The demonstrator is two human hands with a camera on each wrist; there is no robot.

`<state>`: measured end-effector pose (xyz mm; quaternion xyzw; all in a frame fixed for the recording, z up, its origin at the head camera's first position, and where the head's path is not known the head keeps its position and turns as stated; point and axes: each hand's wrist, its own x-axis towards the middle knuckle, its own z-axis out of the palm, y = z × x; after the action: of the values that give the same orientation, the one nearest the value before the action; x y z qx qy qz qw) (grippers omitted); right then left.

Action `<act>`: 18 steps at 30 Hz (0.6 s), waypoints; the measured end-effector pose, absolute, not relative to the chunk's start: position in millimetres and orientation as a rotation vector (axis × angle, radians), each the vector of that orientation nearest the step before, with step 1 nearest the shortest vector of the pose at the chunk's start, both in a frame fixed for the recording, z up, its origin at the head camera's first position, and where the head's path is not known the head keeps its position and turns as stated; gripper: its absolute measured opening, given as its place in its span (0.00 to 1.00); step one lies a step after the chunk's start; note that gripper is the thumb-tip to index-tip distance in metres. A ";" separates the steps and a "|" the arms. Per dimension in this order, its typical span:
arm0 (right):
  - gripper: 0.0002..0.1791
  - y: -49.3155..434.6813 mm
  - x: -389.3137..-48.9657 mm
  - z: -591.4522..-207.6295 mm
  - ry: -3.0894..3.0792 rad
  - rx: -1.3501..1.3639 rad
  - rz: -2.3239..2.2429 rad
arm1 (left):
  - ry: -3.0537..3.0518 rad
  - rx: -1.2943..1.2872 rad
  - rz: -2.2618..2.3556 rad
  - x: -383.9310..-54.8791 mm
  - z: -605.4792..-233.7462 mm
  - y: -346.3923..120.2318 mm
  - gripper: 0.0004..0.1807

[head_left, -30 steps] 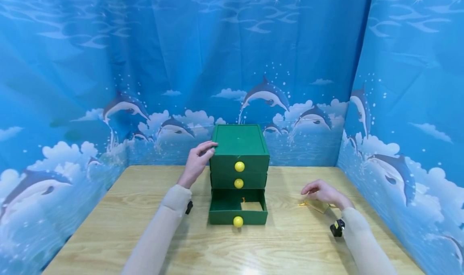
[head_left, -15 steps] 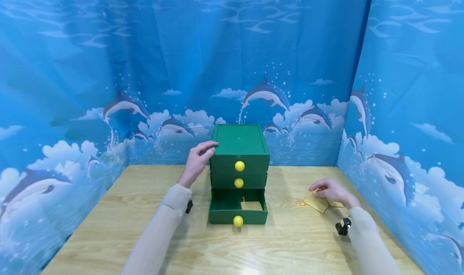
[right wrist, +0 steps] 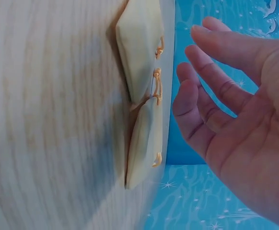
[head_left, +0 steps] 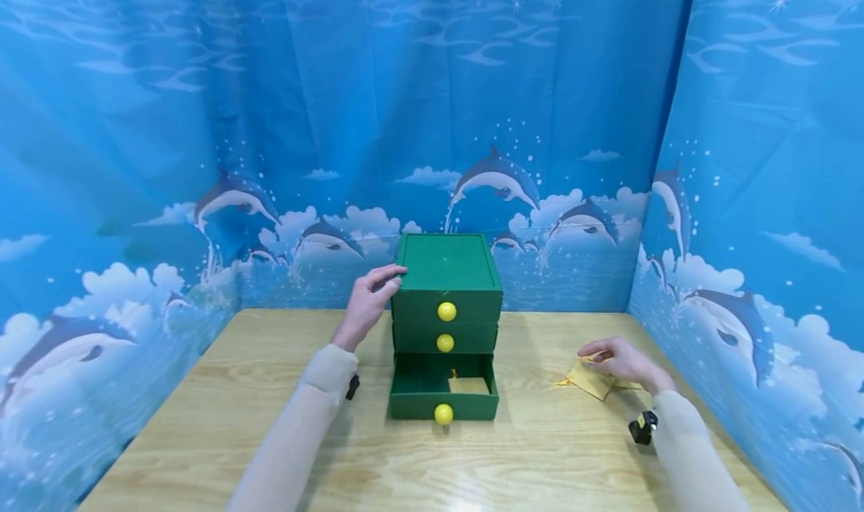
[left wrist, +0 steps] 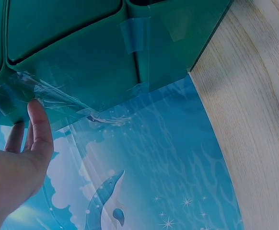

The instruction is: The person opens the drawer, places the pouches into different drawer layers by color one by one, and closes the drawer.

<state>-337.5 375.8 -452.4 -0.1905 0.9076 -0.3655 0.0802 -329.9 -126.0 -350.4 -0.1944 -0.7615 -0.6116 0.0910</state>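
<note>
My left hand (head_left: pixel 367 302) touches the upper left edge of a green drawer cabinet (head_left: pixel 447 261); in the left wrist view its fingertips (left wrist: pixel 36 108) meet the taped side wall. The bottom drawer (head_left: pixel 418 405) is pulled out, and a small yellowish pouch (head_left: pixel 470 385) with an orange cord lies in its right part. On the table to the right, my right hand (head_left: pixel 624 362) hovers over two similar drawstring pouches (head_left: pixel 592 383). In the right wrist view its fingers are loosely bent and hold nothing, apart from the nearer-seen pouch (right wrist: pixel 137 52) and the other pouch (right wrist: pixel 143 143).
The cabinet stands on a light wood table (head_left: pixel 283 422). Its two upper drawers are closed, each with a round yellow knob (head_left: pixel 446 312). A blue curtain (head_left: pixel 324 122) printed with dolphins hangs behind and at both sides.
My right hand has shifted a little to the right and now covers less of the left pouch. The left hand stays at the cabinet's edge.
</note>
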 end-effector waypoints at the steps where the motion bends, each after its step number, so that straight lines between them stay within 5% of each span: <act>1: 0.20 376.0 -337.3 -452.9 2.715 -0.567 -1.094 | -2.262 -0.578 -1.816 -329.7 -350.5 -126.0 0.20; 18: 0.20 373.2 -339.7 -461.6 2.722 -0.649 -1.010 | -2.245 -0.588 -1.829 -330.1 -350.8 -125.3 0.21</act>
<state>-339.7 373.2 -461.6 -0.2174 0.9118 -0.3383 0.0833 -330.1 -125.3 -350.8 -0.1980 -0.7565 -0.6163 0.0932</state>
